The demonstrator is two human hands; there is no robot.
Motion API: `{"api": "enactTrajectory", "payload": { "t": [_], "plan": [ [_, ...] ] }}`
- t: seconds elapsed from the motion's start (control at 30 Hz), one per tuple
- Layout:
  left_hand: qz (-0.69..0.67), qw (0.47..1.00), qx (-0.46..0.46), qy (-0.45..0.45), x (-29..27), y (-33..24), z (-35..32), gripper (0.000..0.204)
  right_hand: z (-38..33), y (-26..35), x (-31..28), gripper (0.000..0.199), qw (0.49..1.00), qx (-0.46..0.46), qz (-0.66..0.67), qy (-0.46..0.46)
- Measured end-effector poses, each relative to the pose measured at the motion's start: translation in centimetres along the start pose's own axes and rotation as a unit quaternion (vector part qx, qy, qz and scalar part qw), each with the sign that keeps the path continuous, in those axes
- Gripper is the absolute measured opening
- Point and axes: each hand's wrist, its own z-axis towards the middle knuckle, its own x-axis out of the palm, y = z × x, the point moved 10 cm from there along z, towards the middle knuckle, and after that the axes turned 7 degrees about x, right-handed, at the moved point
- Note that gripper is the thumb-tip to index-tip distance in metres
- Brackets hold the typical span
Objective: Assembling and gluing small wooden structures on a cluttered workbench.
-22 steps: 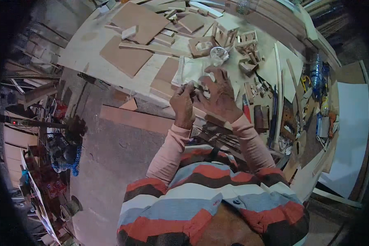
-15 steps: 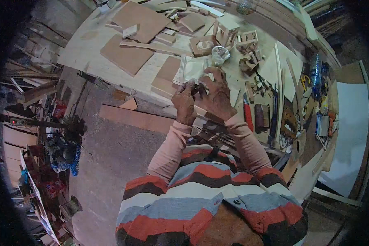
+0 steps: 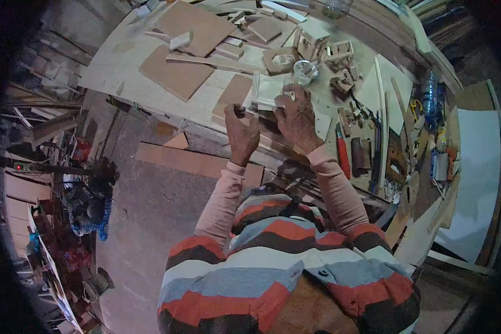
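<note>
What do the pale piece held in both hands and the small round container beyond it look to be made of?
Pale piece: likely unfinished light wood, matte, with parallel ridges, like the offcuts around it. Round container: probably clear plastic or glass, translucent with a glinting rim; too small to settle.

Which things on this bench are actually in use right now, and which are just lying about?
In use:
left hand
right hand
pale wooden piece, held by both hands

Lying about:
brown boards
small wooden frames
clear round cup
red tool
blue bottle

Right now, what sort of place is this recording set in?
Most likely a woodworking shop: a workbench strewn with flat wooden boards, small wooden frame pieces, and hand tools such as a red-handled one.
</note>
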Motion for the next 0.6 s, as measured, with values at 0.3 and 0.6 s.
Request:
{"api": "enactTrajectory", "payload": {
  "t": [0.3,0.6],
  "plan": [
    [-0.051,0.994,0.04,0.091,1.1,0.4,2.4,0.056,0.2,-0.4,0.2,0.02,0.999,0.021,0.023,-0.01],
    [-0.044,0.992,0.061,0.097,1.7,0.5,3.0,0.051,0.1,-0.8,0.7,0.02,0.999,0.034,-0.005,0.001]
  ]
}}
